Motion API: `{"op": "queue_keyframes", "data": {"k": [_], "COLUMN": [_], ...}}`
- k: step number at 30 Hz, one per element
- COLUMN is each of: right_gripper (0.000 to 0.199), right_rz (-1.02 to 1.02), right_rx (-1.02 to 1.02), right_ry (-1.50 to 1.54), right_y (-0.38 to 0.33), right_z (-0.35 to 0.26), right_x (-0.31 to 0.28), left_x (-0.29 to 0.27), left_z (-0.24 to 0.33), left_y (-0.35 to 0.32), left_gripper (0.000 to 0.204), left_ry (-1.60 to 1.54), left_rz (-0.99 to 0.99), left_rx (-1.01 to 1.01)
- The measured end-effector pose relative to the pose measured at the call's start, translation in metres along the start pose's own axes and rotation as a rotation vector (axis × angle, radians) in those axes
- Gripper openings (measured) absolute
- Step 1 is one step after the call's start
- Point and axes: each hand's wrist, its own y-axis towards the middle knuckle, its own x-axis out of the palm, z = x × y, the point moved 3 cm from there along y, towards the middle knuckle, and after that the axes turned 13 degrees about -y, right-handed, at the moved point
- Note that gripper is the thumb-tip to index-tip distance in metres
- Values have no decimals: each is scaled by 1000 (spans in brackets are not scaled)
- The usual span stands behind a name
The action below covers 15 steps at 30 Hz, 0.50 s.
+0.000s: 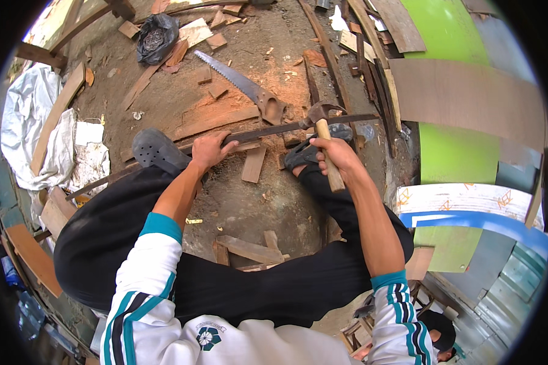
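Note:
My right hand [336, 153] grips the wooden handle of a claw hammer [321, 115], its metal head resting on a long dark thin strip of wood [268, 130]. My left hand [210, 149] holds that strip down near its middle. The strip runs across the dirt ground from lower left to upper right, over both my feet in dark sandals [155, 151]. I am crouched over it in black trousers.
A hand saw [243, 88] lies on sawdust just beyond the strip. Wood scraps and planks [254, 163] litter the ground, with a black bag [156, 38] at the back. White sheeting [27, 115] is left; green and brown panels [463, 97] are right.

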Motion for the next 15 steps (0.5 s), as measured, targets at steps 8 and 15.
{"op": "queue_keyframes", "data": {"k": [8, 15], "right_gripper": [27, 25], "right_rz": [199, 222], "right_rx": [-162, -184], "right_ry": [-37, 102], "right_y": [-149, -162], "right_z": [48, 85], "right_x": [-37, -7], "left_x": [-1, 7], "left_z": [8, 38], "left_y": [0, -13], "left_gripper": [50, 55], "left_ry": [62, 250], "left_rz": [-61, -21], "left_rx": [97, 100]}}
